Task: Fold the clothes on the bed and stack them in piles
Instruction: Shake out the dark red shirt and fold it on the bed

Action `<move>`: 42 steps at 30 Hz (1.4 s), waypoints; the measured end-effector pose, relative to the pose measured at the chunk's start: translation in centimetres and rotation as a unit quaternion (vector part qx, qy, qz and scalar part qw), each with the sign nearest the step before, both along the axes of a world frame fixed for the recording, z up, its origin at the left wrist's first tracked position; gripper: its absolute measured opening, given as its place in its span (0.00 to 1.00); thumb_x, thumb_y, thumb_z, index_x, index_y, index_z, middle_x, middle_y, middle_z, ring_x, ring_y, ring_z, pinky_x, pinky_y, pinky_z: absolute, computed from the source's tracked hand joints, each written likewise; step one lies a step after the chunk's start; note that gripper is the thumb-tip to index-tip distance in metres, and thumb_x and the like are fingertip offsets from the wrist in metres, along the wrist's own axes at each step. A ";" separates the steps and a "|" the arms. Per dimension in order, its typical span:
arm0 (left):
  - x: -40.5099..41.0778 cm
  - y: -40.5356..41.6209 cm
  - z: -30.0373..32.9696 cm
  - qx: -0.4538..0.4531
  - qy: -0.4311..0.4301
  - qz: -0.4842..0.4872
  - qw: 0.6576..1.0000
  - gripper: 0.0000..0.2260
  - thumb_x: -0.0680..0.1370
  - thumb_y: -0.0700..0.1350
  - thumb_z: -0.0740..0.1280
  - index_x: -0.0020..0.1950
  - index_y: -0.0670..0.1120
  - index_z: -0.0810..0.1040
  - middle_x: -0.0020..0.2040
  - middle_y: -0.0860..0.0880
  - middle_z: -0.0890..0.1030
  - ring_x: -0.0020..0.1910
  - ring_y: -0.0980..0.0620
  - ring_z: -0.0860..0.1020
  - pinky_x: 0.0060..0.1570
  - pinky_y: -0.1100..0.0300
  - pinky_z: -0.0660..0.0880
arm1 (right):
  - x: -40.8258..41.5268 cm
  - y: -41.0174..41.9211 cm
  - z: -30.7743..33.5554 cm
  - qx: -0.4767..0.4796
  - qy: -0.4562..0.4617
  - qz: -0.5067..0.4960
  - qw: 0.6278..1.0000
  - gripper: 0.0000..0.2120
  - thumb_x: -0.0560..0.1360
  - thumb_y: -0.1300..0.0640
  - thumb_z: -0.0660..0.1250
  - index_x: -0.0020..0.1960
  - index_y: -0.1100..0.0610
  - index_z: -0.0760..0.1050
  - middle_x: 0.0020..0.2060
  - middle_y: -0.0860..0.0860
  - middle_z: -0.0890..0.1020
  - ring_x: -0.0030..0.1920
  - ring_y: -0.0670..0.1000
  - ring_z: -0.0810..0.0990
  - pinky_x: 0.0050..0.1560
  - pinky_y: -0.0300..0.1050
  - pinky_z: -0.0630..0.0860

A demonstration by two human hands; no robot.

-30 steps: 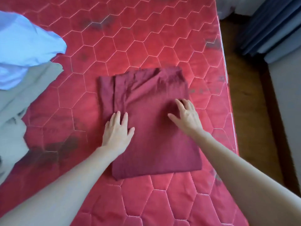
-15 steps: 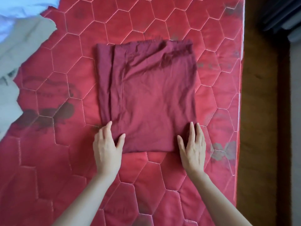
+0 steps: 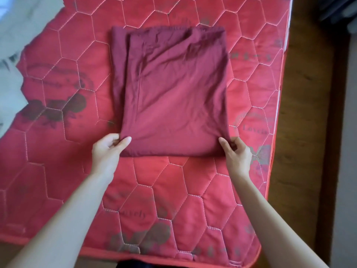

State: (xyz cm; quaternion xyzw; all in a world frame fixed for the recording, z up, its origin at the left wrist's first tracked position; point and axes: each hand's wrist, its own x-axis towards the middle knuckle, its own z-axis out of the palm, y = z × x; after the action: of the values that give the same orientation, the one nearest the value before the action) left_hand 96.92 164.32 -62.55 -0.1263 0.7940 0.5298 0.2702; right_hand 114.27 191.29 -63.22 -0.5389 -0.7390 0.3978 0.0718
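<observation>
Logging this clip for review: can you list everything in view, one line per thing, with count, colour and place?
folded garment: one, dark maroon, flat on the mattress middle, partly folded into a rectangle.
pale clothes: a loose heap, count unclear, whitish grey, far left edge of the mattress.
mattress: one, red, quilted in hexagons with dark prints, fills most of the view.
floor: brown wood, strip on the right.
left hand: pinches the garment's near left corner.
right hand: pinches the near right corner.
</observation>
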 end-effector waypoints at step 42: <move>-23.6 12.8 -1.8 -0.140 0.215 -0.051 0.965 0.18 0.69 0.47 0.75 0.29 0.46 0.67 0.20 0.55 0.69 0.26 0.52 0.63 0.28 0.65 0.62 | -24.9 11.1 0.5 0.141 -0.047 0.081 0.986 0.18 0.77 0.49 0.64 0.35 0.55 0.61 0.29 0.47 0.67 0.39 0.57 0.68 0.38 0.45 0.59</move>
State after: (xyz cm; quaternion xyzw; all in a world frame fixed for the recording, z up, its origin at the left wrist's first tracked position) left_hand 73.36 177.11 -64.33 -0.0051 0.9049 0.4137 0.0995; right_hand 89.33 202.44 -62.76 -0.4801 -0.8312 0.2687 0.0800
